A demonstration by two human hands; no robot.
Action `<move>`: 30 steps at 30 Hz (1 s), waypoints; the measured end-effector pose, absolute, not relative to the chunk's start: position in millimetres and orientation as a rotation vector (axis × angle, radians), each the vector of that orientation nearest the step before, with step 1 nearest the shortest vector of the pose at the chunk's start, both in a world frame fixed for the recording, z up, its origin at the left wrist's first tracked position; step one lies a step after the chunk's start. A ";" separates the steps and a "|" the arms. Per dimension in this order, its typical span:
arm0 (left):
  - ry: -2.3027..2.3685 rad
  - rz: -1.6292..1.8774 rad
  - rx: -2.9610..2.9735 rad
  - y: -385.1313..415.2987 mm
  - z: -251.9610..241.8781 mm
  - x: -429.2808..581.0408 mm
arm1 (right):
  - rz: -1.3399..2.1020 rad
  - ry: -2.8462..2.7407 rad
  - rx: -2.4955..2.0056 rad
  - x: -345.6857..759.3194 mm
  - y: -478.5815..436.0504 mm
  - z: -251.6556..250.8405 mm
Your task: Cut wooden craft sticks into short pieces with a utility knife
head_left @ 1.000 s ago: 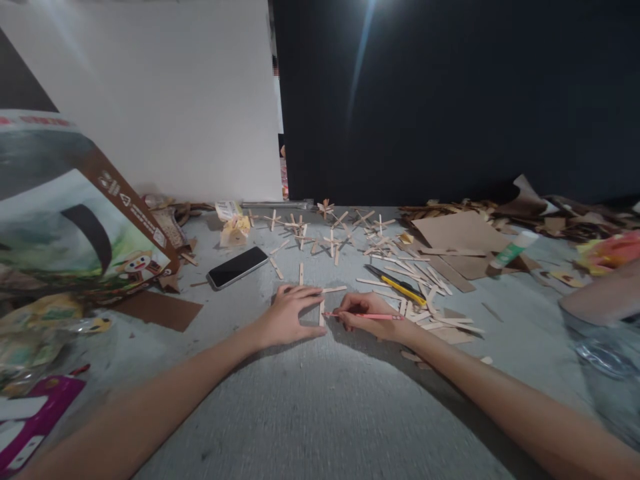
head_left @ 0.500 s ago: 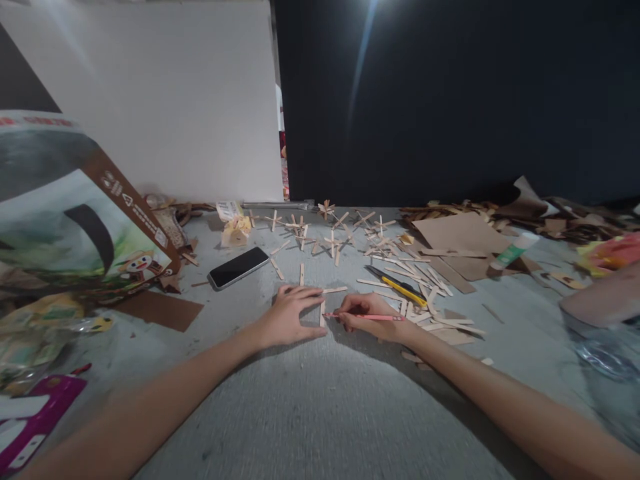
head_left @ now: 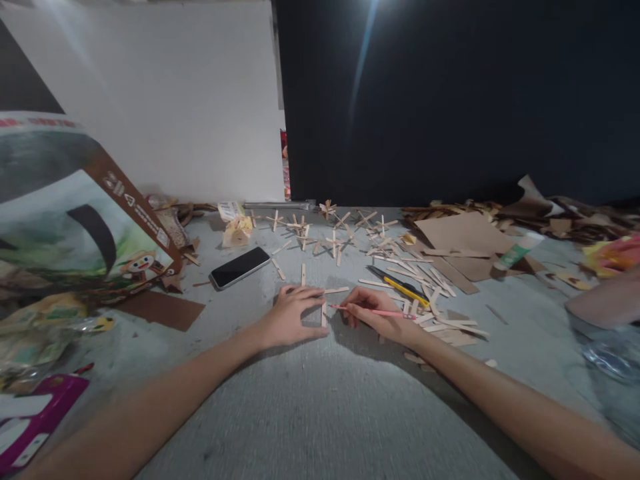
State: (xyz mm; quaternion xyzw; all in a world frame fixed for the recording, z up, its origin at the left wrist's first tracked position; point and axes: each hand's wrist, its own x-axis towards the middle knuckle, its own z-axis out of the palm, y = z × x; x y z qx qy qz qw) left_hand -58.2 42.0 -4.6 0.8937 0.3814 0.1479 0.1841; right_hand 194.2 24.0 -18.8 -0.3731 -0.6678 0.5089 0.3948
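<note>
The left forearm enters from the lower left of the frame and the right forearm from the lower right, so that the two hands face each other near the centre, apart, with a narrow gap between them. The left hand (head_left: 289, 318) lies low on the grey table (head_left: 300, 407), thumb and forefinger spread wide to hold a wooden stick (head_left: 324, 315) by its two ends; the stick lies flat at the frame's centre. The right hand (head_left: 374, 312) is curled around a pink pencil (head_left: 385, 313), its tip pointing left at the stick; whether it touches the wood is hard to tell at this size.

Just above the fingertips lies a second stick (head_left: 337, 290), set crosswise. To the right, a yellow-and-black utility knife (head_left: 407, 291) rests among a loose heap of sticks (head_left: 453, 325), close beside the right hand, and the right forearm hides part of that side of the table. Crossed sticks (head_left: 334, 244) spread over the upper middle. A phone (head_left: 240, 268) lies left of centre, above the left forearm. Cardboard sheets (head_left: 455, 233) and a glue stick (head_left: 517, 252) lie toward the right edge; a printed bag (head_left: 100, 227) fills the left.
</note>
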 end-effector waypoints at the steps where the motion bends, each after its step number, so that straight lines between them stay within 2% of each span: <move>1: 1.061 0.429 2.530 41.5 -4.5 -58.0 | 1.299 -1.692 -0.943 193.9 24.0 -18.4; 12: 1.093 0.498 2.568 46.2 -12.6 -59.5 | 1.302 -1.687 -0.949 195.4 24.5 -24.3; 30: 1.297 0.957 2.438 50.1 -15.3 -64.1 | 1.194 -1.693 -1.021 197.3 23.8 -24.0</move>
